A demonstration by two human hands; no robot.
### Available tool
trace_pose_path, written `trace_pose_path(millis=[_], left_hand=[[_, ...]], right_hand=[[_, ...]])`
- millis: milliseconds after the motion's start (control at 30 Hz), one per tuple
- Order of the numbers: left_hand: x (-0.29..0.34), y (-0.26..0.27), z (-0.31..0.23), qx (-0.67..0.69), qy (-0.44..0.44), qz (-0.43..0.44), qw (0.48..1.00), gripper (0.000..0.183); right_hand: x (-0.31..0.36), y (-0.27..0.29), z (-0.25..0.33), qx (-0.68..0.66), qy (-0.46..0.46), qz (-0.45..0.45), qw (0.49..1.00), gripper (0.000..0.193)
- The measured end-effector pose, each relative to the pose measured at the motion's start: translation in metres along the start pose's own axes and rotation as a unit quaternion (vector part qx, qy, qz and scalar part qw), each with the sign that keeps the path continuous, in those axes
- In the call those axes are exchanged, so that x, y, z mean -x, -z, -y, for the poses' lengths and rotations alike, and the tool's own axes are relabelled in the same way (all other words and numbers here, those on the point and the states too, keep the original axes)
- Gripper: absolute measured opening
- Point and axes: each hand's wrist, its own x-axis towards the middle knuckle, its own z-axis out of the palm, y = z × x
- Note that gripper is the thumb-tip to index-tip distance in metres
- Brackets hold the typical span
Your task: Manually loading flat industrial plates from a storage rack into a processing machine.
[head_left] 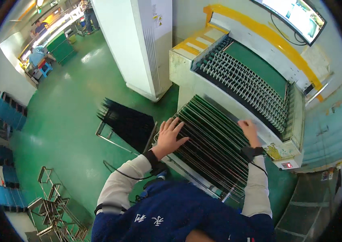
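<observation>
A rack [225, 197] in front of me holds several thin green panels [207, 109] standing on edge in a close row, the nearer ones looking darker. My left hand [171, 135] lies over the left edges of the panels, fingers spread and thumb pointing inward. At the right edges of the row is my right hand [249, 131], its fingers curled and slightly blurred. Whatever they may pinch there is hidden. Dark bands with cables circle both my wrists.
Directly beyond the rack stands a roller conveyor machine [247, 80], with a monitor [300, 18] above it. A second rack of dark panels [126, 123] is on the left, near a tall white cabinet [138, 44]. Metal frames [52, 205] stand at lower left. People work far off.
</observation>
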Motion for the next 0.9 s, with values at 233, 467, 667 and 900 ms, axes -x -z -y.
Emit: trace_pose_path(millis=[233, 467, 667, 900], left_hand=[[0.008, -0.005, 0.028, -0.034, 0.009, -0.018, 0.999, 0.073], [0.004, 0.002, 0.033, -0.01, 0.006, -0.044, 0.999, 0.073], [0.003, -0.017, 0.04, -0.007, -0.015, -0.047, 0.999, 0.069], [-0.002, -0.015, 0.033, 0.056, -0.057, -0.049, 0.996, 0.069]], right_hand=[[-0.027, -0.03, 0.047, 0.04, -0.036, 0.092, 0.994, 0.059], [-0.049, -0.054, 0.061, 0.06, -0.028, 0.163, 0.984, 0.068], [-0.073, -0.064, 0.005, 0.002, -0.082, 0.21, 0.974, 0.065], [-0.085, -0.057, -0.065, 0.212, -0.044, 0.174, 0.961, 0.055]])
